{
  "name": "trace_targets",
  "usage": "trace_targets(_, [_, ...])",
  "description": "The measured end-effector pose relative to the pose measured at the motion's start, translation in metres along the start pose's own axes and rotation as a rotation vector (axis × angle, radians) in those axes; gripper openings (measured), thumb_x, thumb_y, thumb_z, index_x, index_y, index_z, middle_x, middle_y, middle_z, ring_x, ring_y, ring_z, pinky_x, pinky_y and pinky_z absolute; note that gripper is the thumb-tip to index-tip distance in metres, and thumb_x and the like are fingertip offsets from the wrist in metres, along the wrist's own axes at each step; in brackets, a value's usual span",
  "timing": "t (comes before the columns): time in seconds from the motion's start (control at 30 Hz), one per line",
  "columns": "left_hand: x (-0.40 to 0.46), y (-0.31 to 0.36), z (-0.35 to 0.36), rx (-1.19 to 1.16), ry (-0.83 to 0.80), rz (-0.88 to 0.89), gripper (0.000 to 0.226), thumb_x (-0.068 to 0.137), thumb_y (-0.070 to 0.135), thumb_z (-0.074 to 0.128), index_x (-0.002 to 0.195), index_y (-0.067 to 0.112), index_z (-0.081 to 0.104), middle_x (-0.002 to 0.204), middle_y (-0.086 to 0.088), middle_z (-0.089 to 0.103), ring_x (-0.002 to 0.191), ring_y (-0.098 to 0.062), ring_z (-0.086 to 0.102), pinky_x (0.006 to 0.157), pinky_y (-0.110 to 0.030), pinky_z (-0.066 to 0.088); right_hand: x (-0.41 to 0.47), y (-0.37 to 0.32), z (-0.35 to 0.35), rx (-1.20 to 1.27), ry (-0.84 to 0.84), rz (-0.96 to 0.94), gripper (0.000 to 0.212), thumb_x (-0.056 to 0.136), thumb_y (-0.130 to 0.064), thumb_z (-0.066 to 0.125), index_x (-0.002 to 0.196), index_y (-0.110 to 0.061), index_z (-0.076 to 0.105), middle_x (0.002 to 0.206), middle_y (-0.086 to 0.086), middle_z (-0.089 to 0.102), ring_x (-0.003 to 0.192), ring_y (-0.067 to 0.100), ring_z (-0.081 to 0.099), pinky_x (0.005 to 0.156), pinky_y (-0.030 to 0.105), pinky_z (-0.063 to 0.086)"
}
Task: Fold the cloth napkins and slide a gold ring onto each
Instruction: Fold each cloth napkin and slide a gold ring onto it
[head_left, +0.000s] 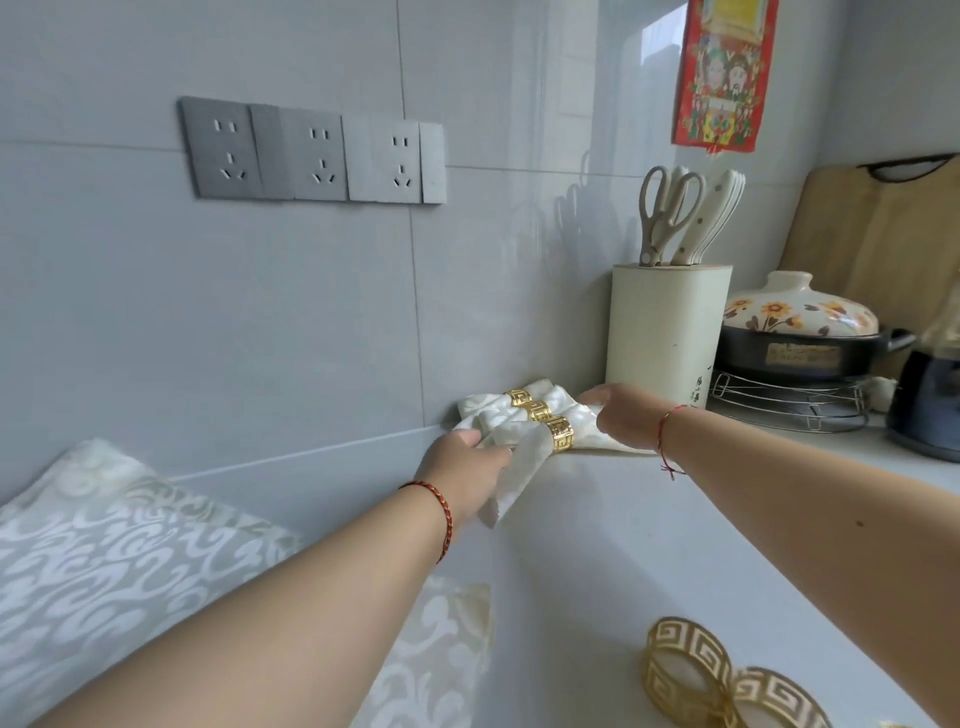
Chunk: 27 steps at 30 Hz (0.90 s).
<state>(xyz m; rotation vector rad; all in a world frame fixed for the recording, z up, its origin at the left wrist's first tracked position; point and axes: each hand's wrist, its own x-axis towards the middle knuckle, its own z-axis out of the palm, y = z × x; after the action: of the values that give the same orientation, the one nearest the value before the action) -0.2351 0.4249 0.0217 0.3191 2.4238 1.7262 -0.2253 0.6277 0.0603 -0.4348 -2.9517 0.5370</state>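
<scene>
Three folded white napkins, each inside a gold ring, lie side by side against the wall at the back of the counter. The nearest ringed napkin (524, 457) carries its gold ring (562, 435). My left hand (467, 470) grips the near end of that napkin. My right hand (621, 410) holds its far end beside the knife block. Two loose gold rings (688, 670) lie on the counter at the lower right. A stack of unfolded patterned napkins (104, 551) lies at the lower left, under my left forearm.
A cream knife block (667, 332) with scissors and knives stands just right of the napkins. Behind it a floral-lidded pot (800, 332) sits on a wire rack, next to a dark kettle (927, 410) and a wooden board. Wall sockets (311, 153) are above.
</scene>
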Motion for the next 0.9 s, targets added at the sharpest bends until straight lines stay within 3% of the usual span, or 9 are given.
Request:
trace_targets(0.07, [-0.021, -0.002, -0.018, 0.01, -0.014, 0.018, 0.019, 0.09, 0.027, 0.06, 0.109, 0.026, 0.058, 0.099, 0.006, 0.06, 0.098, -0.017, 0.053, 0.077, -0.024, 0.043, -0.017, -0.019, -0.003, 0.0, -0.027, -0.024, 0.049, 0.093, 0.0, 0.039, 0.14, -0.015, 0.046, 0.142, 0.011, 0.047, 0.13, 0.028, 0.044, 0.103, 0.03, 0.036])
trace_targets(0.13, [-0.041, -0.007, -0.04, 0.027, -0.016, 0.004, 0.026, 0.09, 0.03, 0.058, 0.114, 0.021, 0.062, 0.12, -0.004, 0.062, 0.107, -0.019, 0.055, 0.085, -0.029, 0.042, -0.034, -0.039, -0.004, 0.006, -0.05, -0.074, 0.044, 0.094, -0.002, 0.04, 0.136, -0.01, 0.05, 0.138, 0.014, 0.05, 0.128, 0.03, 0.046, 0.101, 0.031, 0.037])
trace_targets(0.3, [-0.103, -0.032, -0.105, 0.143, 0.014, -0.014, 0.051, 0.091, 0.038, 0.058, 0.138, 0.02, 0.048, 0.133, 0.003, 0.051, 0.115, -0.013, 0.049, 0.089, -0.024, 0.034, -0.087, -0.099, 0.011, 0.009, -0.117, -0.211, 0.042, 0.094, -0.003, 0.041, 0.133, -0.012, 0.054, 0.134, 0.011, 0.053, 0.122, 0.026, 0.05, 0.092, 0.026, 0.039])
trace_targets(0.43, [-0.162, -0.057, -0.154, 0.272, -0.014, -0.061, 0.047, 0.092, 0.042, 0.055, 0.135, 0.027, 0.049, 0.125, 0.011, 0.05, 0.109, -0.009, 0.047, 0.09, -0.024, 0.035, -0.133, -0.146, 0.051, -0.035, -0.186, -0.307, 0.045, 0.095, -0.005, 0.043, 0.137, -0.018, 0.05, 0.128, 0.003, 0.054, 0.117, 0.021, 0.052, 0.071, 0.015, 0.033])
trace_targets(0.57, [-0.223, -0.082, -0.191, 0.628, -0.026, -0.015, 0.02, 0.093, 0.041, 0.052, 0.108, 0.028, 0.052, 0.114, 0.008, 0.049, 0.102, -0.011, 0.048, 0.098, -0.028, 0.038, -0.187, -0.182, 0.097, -0.058, -0.281, -0.388, 0.04, 0.095, -0.013, 0.044, 0.132, -0.02, 0.053, 0.133, 0.003, 0.053, 0.121, 0.022, 0.051, 0.09, 0.02, 0.037])
trace_targets(0.6, [-0.237, -0.088, -0.199, 0.708, -0.043, 0.019, 0.03, 0.095, 0.042, 0.051, 0.118, 0.025, 0.054, 0.126, 0.007, 0.049, 0.114, -0.01, 0.047, 0.101, -0.023, 0.033, -0.199, -0.191, 0.107, -0.081, -0.31, -0.421, 0.036, 0.093, -0.012, 0.044, 0.126, -0.015, 0.057, 0.13, 0.005, 0.055, 0.12, 0.024, 0.052, 0.094, 0.024, 0.04])
trace_targets(0.67, [-0.26, -0.098, -0.211, 0.808, -0.092, 0.052, 0.054, 0.097, 0.046, 0.047, 0.146, 0.025, 0.038, 0.152, 0.011, 0.03, 0.139, -0.005, 0.026, 0.105, -0.013, 0.016, -0.219, -0.204, 0.124, -0.106, -0.306, -0.491, 0.029, 0.085, -0.01, 0.046, 0.11, -0.008, 0.06, 0.121, 0.007, 0.057, 0.113, 0.026, 0.054, 0.095, 0.031, 0.044])
trace_targets(0.77, [-0.294, -0.108, -0.228, 0.929, -0.176, 0.077, 0.063, 0.099, 0.049, 0.04, 0.153, 0.029, 0.017, 0.161, 0.013, 0.003, 0.146, -0.002, -0.001, 0.114, -0.019, 0.0, -0.25, -0.219, 0.137, -0.075, -0.308, -0.563, 0.022, 0.083, -0.012, 0.046, 0.102, -0.009, 0.057, 0.12, 0.005, 0.054, 0.115, 0.024, 0.049, 0.095, 0.03, 0.04])
trace_targets(0.9, [-0.335, -0.118, -0.245, 1.059, -0.229, 0.095, 0.063, 0.099, 0.054, 0.03, 0.154, 0.033, 0.005, 0.161, 0.013, -0.006, 0.146, -0.003, -0.011, 0.119, -0.028, -0.005, -0.293, -0.227, 0.143, -0.134, -0.35, -0.697, 0.048, 0.093, -0.027, 0.045, 0.138, -0.012, 0.043, 0.15, 0.001, 0.033, 0.139, 0.02, 0.028, 0.113, 0.028, 0.022])
